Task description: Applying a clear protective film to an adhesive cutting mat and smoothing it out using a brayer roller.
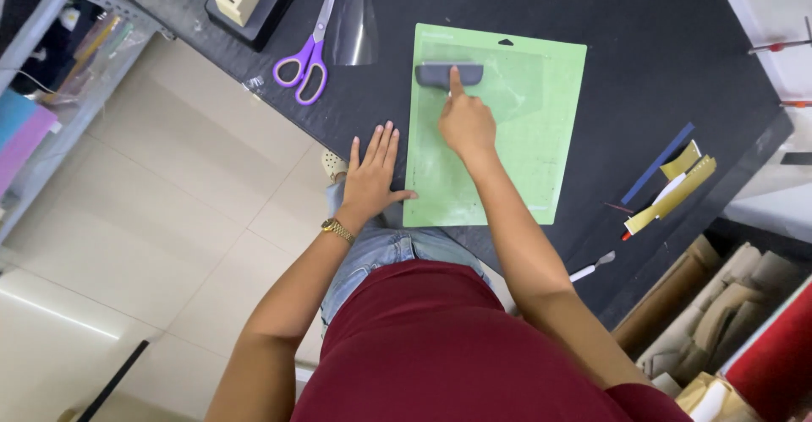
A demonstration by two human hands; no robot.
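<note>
Scraper (448, 75) work is under way on the green mat (558, 177), which lies flat on the dark tabletop (677, 33) right in front of me. My right hand (465, 124) is closed over the grey scraper near the mat's top left, index finger stretched along it and pressing down. My left hand (372, 172) is spread flat, fingers apart, on the tabletop at the mat's left edge, thumb touching the edge and pinning it. A clear film (507, 92) seems to sit on the upper part of the mat; I judge it partly smoothed, though I cannot tell where bubbles or loose spots remain. With the scraper at the top left, I judge most of the sheet not yet covered. Purple scissors (309, 50) and another clear sheet (355, 24) lie well apart at the upper left. Yellow and blue strips (668, 185) sit to the right, and a small spatula (595, 265) near the tabletop's lower edge, all untouched.
</note>
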